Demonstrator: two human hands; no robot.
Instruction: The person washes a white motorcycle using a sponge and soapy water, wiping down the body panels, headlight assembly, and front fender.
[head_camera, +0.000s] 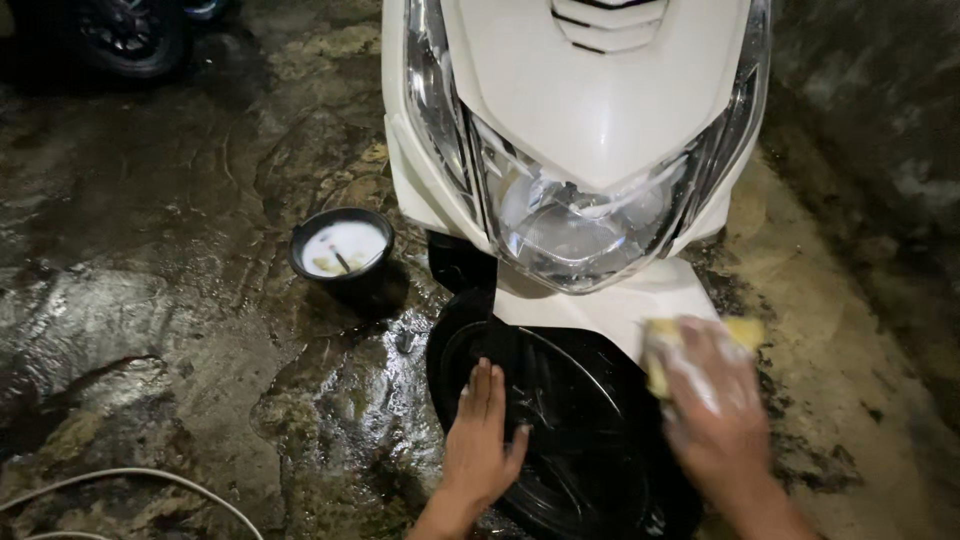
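From the head view, your left hand lies flat, fingers spread, on the glossy black front mudguard. Your right hand grips a soapy yellow sponge against the white scooter's front panel; little lather shows elsewhere.

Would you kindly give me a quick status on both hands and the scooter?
Left hand flat on black front fender. Right hand grips soapy yellow sponge at white front panel. Dark bowl on wet ground, clear of hands.
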